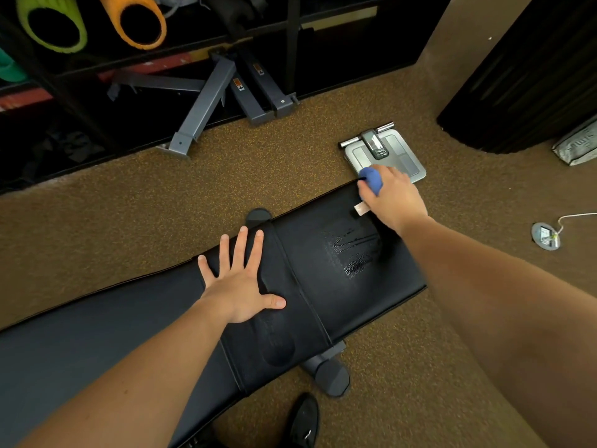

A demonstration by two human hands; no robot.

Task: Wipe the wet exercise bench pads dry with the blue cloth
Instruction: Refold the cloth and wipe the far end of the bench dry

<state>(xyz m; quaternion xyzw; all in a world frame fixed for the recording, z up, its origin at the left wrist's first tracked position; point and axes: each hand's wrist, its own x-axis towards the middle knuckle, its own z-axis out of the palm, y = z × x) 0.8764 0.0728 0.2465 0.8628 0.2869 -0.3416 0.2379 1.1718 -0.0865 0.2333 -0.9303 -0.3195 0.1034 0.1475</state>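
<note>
A black padded exercise bench (323, 302) runs from lower left to upper right across the brown floor. A wet streaked patch (353, 250) glistens on its far pad. My right hand (394, 197) grips a bunched blue cloth (371, 179) at the far corner of that pad. A small tan tag (361, 208) lies on the pad just below the cloth. My left hand (240, 282) presses flat on the bench near the seam between the pads, fingers spread.
A grey bathroom scale (387, 156) sits on the floor just beyond the bench end. Grey metal frame legs (206, 101) lean by a dark rack holding green and orange foam rollers (129, 21). A round floor outlet (546, 236) is at right. A black shoe (305, 421) shows below.
</note>
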